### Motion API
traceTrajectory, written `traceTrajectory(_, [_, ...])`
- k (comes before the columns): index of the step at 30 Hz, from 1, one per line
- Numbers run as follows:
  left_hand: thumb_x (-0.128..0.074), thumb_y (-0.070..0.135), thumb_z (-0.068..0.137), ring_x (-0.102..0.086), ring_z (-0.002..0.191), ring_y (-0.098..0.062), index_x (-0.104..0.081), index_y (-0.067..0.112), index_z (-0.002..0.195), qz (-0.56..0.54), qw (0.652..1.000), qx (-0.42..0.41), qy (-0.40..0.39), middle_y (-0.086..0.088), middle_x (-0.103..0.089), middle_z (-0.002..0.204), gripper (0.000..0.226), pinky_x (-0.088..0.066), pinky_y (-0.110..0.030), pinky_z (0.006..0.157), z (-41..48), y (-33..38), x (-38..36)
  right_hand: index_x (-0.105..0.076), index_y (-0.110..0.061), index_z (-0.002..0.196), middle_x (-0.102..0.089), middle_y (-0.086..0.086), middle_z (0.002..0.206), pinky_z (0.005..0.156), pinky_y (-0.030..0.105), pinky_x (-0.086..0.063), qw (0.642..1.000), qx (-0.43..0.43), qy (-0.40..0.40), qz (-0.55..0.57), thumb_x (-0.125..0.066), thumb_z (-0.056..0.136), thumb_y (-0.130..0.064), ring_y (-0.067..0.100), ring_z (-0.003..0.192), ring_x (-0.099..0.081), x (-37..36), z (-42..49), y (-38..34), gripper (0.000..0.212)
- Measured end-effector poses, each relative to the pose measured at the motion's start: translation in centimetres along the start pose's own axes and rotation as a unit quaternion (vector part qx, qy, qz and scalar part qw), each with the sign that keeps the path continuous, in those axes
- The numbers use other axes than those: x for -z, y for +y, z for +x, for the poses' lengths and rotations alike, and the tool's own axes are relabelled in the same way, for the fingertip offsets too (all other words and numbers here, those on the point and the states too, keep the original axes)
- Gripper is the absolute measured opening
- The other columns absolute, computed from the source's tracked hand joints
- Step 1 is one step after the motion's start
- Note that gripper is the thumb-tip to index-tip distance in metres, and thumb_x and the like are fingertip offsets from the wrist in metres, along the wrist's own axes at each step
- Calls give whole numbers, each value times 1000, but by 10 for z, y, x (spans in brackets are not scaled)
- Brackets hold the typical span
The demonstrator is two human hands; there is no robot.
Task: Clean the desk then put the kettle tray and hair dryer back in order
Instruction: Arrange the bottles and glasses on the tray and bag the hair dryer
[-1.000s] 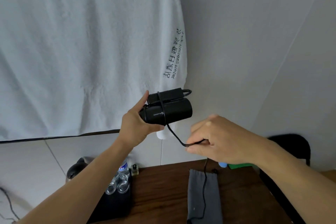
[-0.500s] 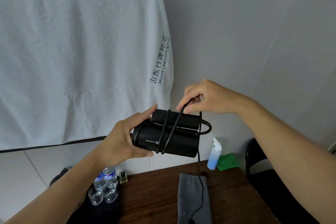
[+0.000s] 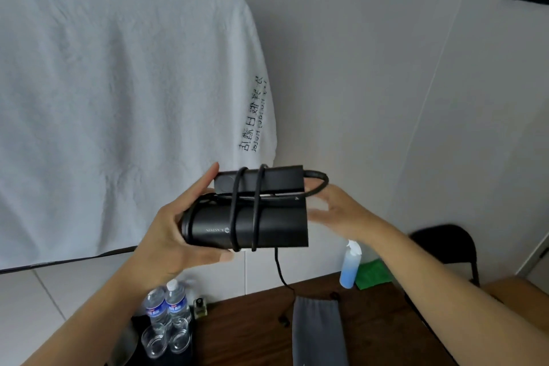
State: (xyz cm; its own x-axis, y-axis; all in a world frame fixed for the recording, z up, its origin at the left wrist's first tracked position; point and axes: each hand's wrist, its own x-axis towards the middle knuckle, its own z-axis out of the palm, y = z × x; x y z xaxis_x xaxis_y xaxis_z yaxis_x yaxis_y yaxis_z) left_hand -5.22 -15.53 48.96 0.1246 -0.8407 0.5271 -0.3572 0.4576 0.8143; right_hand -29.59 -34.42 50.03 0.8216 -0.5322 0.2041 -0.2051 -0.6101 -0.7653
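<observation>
Left hand (image 3: 166, 235) grips the dryer (image 3: 279, 226); right hand (image 3: 335, 211) has dropped from 12 to 3 o'clock, fingers released off the cord (image 3: 256, 217).

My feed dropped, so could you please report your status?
Left hand grips hair dryer. Right hand open beside it. Cord wrapped twice, tail hanging. Grey pouch on desk below.
</observation>
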Motion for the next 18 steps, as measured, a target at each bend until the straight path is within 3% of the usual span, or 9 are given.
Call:
traceTrajectory(2, [-95, -5, 45, -68, 101, -9, -42, 48, 146, 12, 1000, -2, 12, 6, -70, 114, 126, -51, -15, 90, 4, -1, 7, -29, -61, 146, -35, -35, 152, 119, 38, -32, 981, 53, 67, -173, -63, 96, -29, -1, 143, -31, -5, -9, 7, 68])
traceTrajectory(5, [-97, 3, 44, -67, 103, -9, -40, 44, 149, 28, 999, 1, 28, 6, -69, 117, 126, -50, -15, 94, 10, -2, 13, -21, -53, 152, -27, -21, 161, 117, 41, -34, 962, 82, 104, -240, -56, 96, -36, 9, 148, -25, -9, -15, 3, 69])
traceTrajectory(9, [-91, -1, 46, -67, 99, -4, -38, 37, 150, 34, 999, 5, 36, 13, -69, 114, 122, -53, -19, 93, 15, 4, 3, -33, -42, 150, -32, -19, 158, 113, 43, -40, 960, 95, 103, -241, -57, 95, -35, 10, 145, -30, -17, -14, -2, 61])
traceTrajectory(13, [-88, -3, 49, -68, 98, -3, -37, 35, 150, 35, 999, -1, 33, 16, -69, 111, 119, -53, -12, 84, 24, 11, -6, -48, -45, 137, -34, -44, 135, 114, 38, -38, 985, 72, 59, -146, -67, 92, -28, 0, 137, -33, -38, -10, -6, 52])
traceTrajectory(15, [-89, -3, 50, -68, 100, -6, -37, 35, 150, 33, 999, -4, 31, 14, -69, 111, 118, -51, -10, 84, 30, 14, -8, -58, -44, 133, -45, -33, 141, 115, 40, -39, 989, 68, 35, -123, -67, 91, -31, 1, 139, -38, -49, -5, -5, 45])
traceTrajectory(18, [-88, 1, 52, -68, 101, -9, -35, 30, 152, 27, 999, -14, 20, 11, -70, 109, 117, -49, -13, 90, 39, 17, -10, -55, -44, 139, -53, -25, 144, 117, 39, -36, 995, 59, 8, -81, -65, 93, -29, -1, 139, -41, -58, 2, -8, 49])
